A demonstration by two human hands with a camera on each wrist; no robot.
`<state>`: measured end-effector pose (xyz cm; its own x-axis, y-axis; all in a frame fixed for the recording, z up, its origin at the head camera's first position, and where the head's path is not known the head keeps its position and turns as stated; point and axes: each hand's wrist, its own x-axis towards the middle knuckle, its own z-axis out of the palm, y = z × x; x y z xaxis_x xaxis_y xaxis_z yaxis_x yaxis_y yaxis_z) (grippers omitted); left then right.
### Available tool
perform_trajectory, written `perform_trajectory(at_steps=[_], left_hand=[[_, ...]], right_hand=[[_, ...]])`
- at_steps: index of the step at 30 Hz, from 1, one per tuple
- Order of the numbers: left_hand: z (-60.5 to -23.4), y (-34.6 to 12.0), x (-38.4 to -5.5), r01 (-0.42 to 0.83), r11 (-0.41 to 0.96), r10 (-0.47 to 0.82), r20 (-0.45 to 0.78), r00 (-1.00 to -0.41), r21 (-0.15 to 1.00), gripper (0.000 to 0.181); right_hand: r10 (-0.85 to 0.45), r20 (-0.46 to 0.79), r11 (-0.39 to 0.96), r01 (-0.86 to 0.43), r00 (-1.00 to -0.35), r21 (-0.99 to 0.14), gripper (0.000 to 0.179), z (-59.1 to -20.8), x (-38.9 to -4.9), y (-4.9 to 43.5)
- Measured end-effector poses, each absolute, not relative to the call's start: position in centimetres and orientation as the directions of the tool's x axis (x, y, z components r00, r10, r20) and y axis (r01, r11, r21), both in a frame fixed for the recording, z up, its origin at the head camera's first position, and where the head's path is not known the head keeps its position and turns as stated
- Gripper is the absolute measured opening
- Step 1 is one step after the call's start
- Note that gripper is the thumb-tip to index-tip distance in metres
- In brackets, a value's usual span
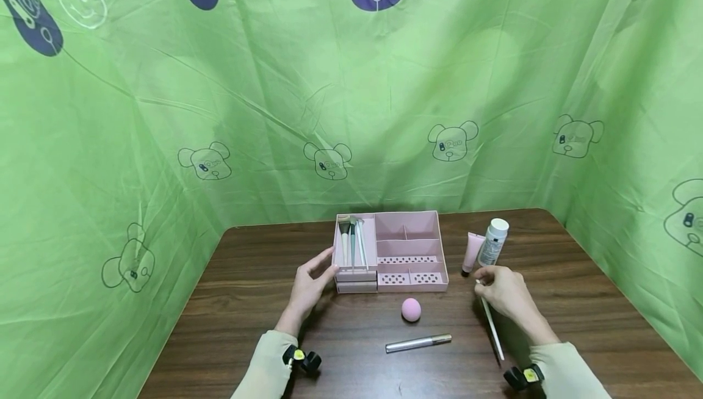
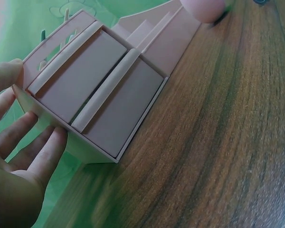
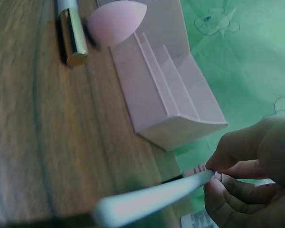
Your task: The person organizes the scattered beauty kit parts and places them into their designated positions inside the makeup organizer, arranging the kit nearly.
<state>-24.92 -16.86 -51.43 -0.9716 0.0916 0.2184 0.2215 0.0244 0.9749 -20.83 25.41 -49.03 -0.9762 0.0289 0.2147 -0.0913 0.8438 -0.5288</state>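
My left hand [image 1: 306,289] touches the left side of a pink makeup organizer [image 1: 406,234], thumb at the upper front corner and fingertips along the side wall. In the left wrist view, two closed drawers [image 2: 85,76] show at its front. Several makeup brushes [image 1: 352,243] lie in its top left compartment. On the right, my right hand [image 1: 506,291] pinches a white-handled makeup brush [image 1: 493,330] between thumb and fingers. Its handle slants down toward me; the brush's other end is hidden by the fingers. Just beyond that hand are a pink tube [image 1: 473,251] and a white-capped bottle [image 1: 493,242].
A pink makeup sponge [image 1: 410,310] sits in front of the organizer. Nearer to me lies a silver tube [image 1: 418,343] with a shiny cap. Everything stands on a dark wooden table [image 1: 236,301], with a green patterned curtain [image 1: 329,94] behind and at both sides.
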Motion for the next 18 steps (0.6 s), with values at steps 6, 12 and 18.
perform_trajectory(at_steps=[6,12,18], left_hand=[[-52.0,-16.8,-25.1,0.216,-0.006,0.070,0.216,-0.974,0.976,0.048],[-51.6,-16.8,-24.9,0.253,0.062,0.064,0.249,-0.966,0.965,0.046],[-49.9,-16.6,-24.0,0.261,0.088,0.084,0.254,-0.963,0.961,0.047]], right_hand=[[0.013,0.266,0.830,-0.138,-0.964,-0.541,0.018,-48.4,-21.5,24.5],[-0.013,0.319,0.815,-0.195,-0.948,-0.547,0.016,-47.9,-22.1,23.6],[-0.040,0.338,0.802,-0.232,-0.940,-0.550,0.017,-46.8,-22.6,22.4]])
